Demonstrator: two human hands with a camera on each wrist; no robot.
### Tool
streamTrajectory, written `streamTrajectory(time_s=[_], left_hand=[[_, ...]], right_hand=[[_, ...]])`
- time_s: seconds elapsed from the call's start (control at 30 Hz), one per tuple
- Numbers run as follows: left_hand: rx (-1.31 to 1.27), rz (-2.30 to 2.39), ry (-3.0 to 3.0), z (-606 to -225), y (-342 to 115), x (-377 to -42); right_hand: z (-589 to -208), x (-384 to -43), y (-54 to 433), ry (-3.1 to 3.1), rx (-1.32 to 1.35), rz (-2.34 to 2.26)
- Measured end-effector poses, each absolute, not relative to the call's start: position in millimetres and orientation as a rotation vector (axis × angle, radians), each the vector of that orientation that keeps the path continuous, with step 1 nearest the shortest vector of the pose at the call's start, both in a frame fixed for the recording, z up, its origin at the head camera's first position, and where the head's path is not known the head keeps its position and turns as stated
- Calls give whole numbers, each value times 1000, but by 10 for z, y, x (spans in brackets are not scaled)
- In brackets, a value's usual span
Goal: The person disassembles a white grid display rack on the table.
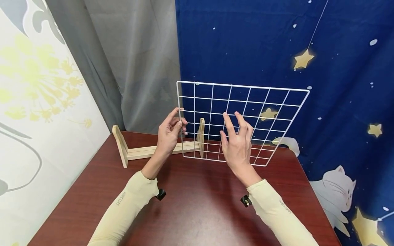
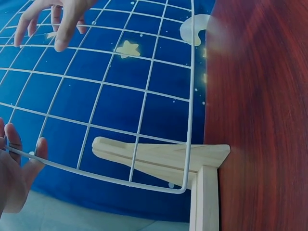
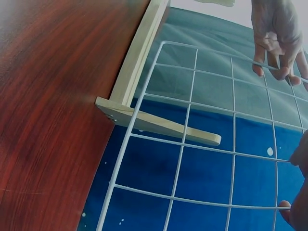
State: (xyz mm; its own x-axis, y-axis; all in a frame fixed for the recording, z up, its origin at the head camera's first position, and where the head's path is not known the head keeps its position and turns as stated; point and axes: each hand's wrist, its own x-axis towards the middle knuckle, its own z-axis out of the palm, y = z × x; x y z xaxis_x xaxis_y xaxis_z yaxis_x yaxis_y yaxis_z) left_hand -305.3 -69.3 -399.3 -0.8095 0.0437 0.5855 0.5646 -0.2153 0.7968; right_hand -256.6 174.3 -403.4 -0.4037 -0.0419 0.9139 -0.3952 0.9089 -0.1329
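grid position: white wire grid panel (image 1: 240, 123) upright at the bench's (image 1: 197, 205) far edge, beside the wooden stand (image 1: 160, 148).
left hand (image 1: 169, 135): fingers pinch the panel's left edge wire.
right hand (image 1: 237, 145): fingers spread, fingertips resting against the mesh centre.
look: thin square-celled mesh, rounded corners.

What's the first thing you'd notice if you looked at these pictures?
The big white wire grid stands out first, held upright over the far side of the dark red table against a blue curtain with stars. The left hand pinches its left edge, while the right hand spreads its fingers against the wires. Behind the grid, a pale wooden stand lies on the table.
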Motion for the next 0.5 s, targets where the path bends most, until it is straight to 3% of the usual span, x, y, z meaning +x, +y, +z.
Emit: streamTrajectory(time_s=[0.5], left_hand=[[-702, -2066, -1748, -4067, -624, -3005]], right_hand=[[-4100, -2731, 1792, -1869, 286, 444]])
